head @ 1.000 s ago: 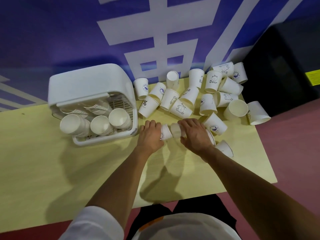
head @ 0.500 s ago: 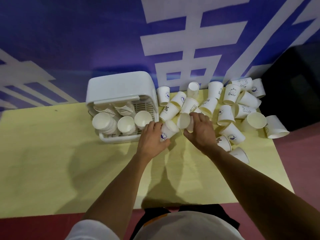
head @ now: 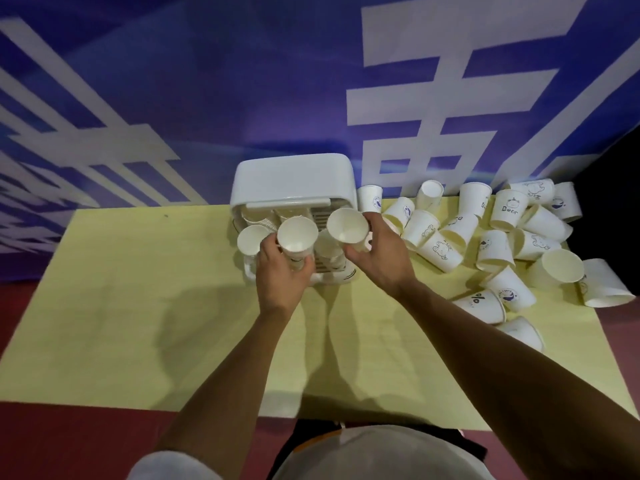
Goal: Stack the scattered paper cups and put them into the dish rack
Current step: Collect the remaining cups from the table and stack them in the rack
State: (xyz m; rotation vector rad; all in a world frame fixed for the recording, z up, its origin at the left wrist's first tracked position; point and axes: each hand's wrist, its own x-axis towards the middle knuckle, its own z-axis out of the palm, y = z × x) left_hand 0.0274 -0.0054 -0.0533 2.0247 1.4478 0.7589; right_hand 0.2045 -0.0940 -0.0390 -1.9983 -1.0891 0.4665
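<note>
My left hand (head: 280, 275) grips a white paper cup (head: 297, 238) upright, its mouth facing me, in front of the white dish rack (head: 294, 181). My right hand (head: 379, 261) holds a second paper cup (head: 347, 226) tilted toward the left, just right of the first; the two cups are apart. Both hover over the rack's open front. Inside the rack lie stacks of cups (head: 252, 239), partly hidden by my hands. Several loose paper cups (head: 443, 249) lie scattered to the right on the yellow table (head: 138, 323).
The rack stands at the table's far edge against a blue and white banner wall (head: 242, 81). Cups at the right, such as the one lying on its side (head: 604, 284), reach the table's right edge. A red floor (head: 52, 441) borders the table.
Both hands lifted their cups off the table and carried them left, up to the rack's front. The camera view swung left, so the rack now sits mid-frame.
</note>
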